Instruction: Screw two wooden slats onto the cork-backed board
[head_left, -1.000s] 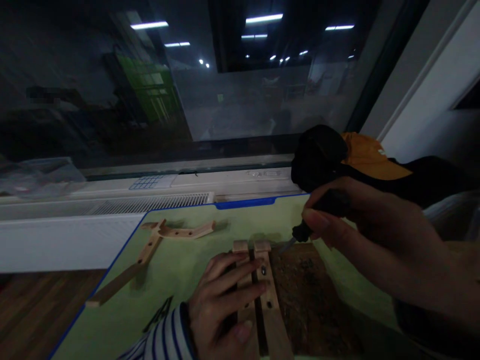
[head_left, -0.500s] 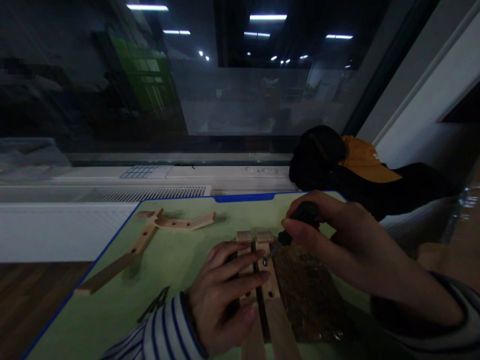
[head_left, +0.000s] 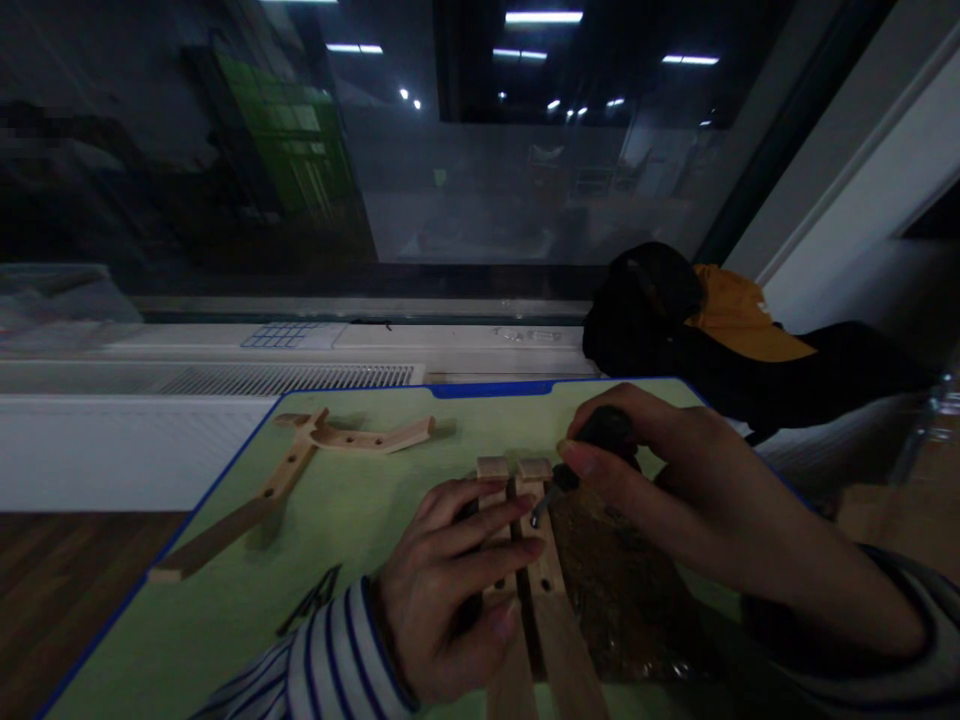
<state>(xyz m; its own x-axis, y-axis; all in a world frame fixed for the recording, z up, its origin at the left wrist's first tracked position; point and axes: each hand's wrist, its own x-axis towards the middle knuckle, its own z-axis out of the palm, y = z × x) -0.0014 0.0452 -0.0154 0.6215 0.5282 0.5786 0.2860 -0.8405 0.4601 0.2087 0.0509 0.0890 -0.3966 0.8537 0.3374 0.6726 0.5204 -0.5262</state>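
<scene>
My left hand (head_left: 454,590) lies over two parallel wooden slats (head_left: 551,610) on the green mat (head_left: 225,620), fingers spread across them and pressing them down. My right hand (head_left: 667,485) is closed round a black-handled screwdriver (head_left: 592,440). Its metal tip (head_left: 537,516) points down at a screw hole in the right slat, just beyond my left fingertips.
A wooden bar joined to a curved wooden piece (head_left: 300,470) lies at the mat's back left. A small dark tool (head_left: 311,600) lies near my left sleeve. A brown cork-like pad (head_left: 615,590) sits right of the slats. A black bag and orange cap (head_left: 720,320) rest behind.
My right hand has come down and leftward, bringing the screwdriver tip from beside the slats onto the right slat. My left hand has stayed on the slats.
</scene>
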